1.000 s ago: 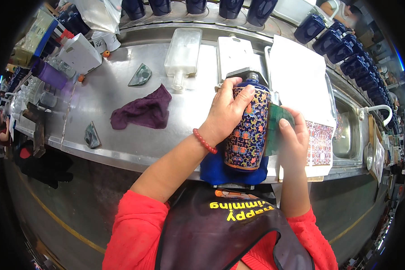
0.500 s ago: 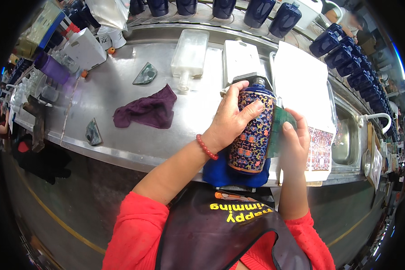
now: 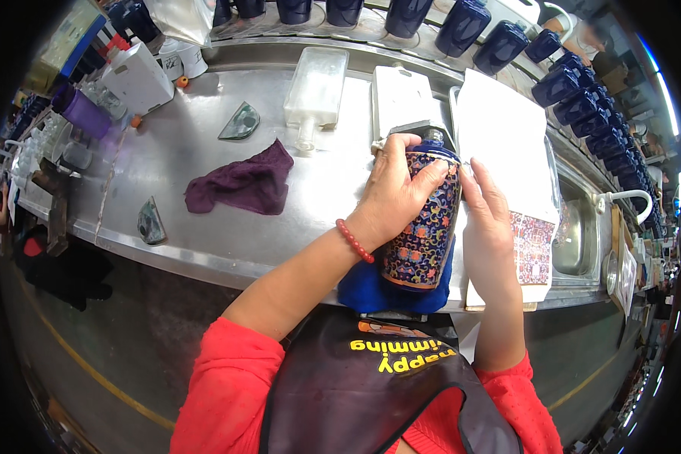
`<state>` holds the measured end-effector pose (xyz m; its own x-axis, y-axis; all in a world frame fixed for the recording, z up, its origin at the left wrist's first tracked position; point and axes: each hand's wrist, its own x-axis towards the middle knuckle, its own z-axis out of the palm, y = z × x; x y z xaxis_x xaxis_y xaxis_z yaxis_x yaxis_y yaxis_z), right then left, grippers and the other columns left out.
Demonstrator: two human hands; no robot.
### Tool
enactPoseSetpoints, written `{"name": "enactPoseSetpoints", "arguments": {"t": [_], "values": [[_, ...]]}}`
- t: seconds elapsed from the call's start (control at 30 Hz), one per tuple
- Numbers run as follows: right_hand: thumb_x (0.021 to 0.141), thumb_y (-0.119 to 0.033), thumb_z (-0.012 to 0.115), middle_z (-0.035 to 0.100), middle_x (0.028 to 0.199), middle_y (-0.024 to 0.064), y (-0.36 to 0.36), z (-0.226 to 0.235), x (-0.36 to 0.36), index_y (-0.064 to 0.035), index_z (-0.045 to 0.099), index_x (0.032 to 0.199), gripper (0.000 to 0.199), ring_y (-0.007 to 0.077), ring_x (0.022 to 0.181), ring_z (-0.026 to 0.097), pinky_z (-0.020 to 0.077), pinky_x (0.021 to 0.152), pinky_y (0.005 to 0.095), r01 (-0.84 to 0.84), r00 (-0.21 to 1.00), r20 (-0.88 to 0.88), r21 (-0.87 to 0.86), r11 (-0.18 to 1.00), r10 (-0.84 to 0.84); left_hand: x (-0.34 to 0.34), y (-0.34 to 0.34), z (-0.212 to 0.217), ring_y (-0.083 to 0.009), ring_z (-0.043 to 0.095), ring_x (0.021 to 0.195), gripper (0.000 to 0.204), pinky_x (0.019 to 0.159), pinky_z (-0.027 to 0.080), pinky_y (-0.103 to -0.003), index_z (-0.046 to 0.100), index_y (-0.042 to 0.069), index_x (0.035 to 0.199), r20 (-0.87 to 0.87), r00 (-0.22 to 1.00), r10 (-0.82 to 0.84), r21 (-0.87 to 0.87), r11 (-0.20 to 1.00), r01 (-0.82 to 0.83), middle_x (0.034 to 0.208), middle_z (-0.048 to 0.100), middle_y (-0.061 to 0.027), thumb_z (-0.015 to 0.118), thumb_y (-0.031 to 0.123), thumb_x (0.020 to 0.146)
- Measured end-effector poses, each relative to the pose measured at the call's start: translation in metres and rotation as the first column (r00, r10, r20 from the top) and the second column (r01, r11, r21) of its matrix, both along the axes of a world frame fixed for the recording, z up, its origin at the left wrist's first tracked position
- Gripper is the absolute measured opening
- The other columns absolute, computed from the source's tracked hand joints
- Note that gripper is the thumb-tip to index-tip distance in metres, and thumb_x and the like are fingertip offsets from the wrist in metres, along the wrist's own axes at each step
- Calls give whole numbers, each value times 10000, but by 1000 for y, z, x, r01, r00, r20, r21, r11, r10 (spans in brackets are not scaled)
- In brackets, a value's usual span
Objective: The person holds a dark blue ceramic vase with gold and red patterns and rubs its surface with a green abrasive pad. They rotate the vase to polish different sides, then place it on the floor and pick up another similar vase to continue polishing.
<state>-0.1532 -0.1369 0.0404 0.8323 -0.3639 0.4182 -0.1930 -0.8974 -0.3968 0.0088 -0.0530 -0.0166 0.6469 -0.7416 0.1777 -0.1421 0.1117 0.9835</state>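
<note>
A dark blue bottle (image 3: 422,238) wrapped in a colourful floral pattern leans on a blue cloth pad (image 3: 357,291) at the counter's front edge, its neck pointing away from me. My left hand (image 3: 393,181) is closed round its upper left part, thumb across the front. Along the bottle's right side lies my right hand (image 3: 489,223), fingers stretched out and touching the edge of the pattern. A dark block or support (image 3: 401,130) shows behind the neck. To the right, white paper (image 3: 503,129) and a sheet printed with the same pattern (image 3: 533,246) lie on the counter.
A purple cloth (image 3: 242,181) and two dark green flat pieces, one upper (image 3: 242,121) and one lower (image 3: 150,222), lie leftward. A clear bottle (image 3: 315,83) and white container (image 3: 402,98) stand behind. Blue bottles (image 3: 461,26) line the back; a sink (image 3: 579,246) is right.
My right hand has moved up and inward against the bottle's side, its fingers straightening. The green translucent sheet that was by it no longer shows. My left hand keeps its hold.
</note>
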Motion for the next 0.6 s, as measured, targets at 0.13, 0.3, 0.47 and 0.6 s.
{"name": "enactPoseSetpoints", "arguments": {"t": [0.13,0.3,0.47,0.6], "values": [[793,173,528,515,1445,238,2,3,10,-72,584,1420,675,424,1298,514,426,1098,466,-16,998,-57,-87,996,11,1,0,-1,-160,640,904,478,813,541,-307,477,-62,1334,-78,997,-14,-8,1000,14,1064,666,-128,652,227,996],[771,160,559,515,1422,235,5,10,13,-88,582,1423,698,432,1265,524,442,1079,477,-17,995,-97,-97,995,7,2,5,4,-125,593,963,418,864,505,-291,495,-29,1349,-187,981,-48,-34,999,42,1088,641,-103,554,268,1060],[749,157,568,508,1420,247,8,13,15,-85,574,1428,721,435,1262,527,456,1069,474,-7,990,-138,-115,993,-9,-4,31,7,-270,610,1201,554,1008,471,-347,448,-60,1458,-54,998,-33,-205,979,22,1281,622,-250,489,353,1091],[752,156,560,507,1420,251,9,14,17,-83,576,1426,715,441,1261,533,465,1064,471,6,991,-131,-64,998,-14,-13,46,1,-498,434,1390,686,1159,351,-448,346,-101,1520,301,954,8,-201,978,55,1465,434,-385,504,392,1070]]}}
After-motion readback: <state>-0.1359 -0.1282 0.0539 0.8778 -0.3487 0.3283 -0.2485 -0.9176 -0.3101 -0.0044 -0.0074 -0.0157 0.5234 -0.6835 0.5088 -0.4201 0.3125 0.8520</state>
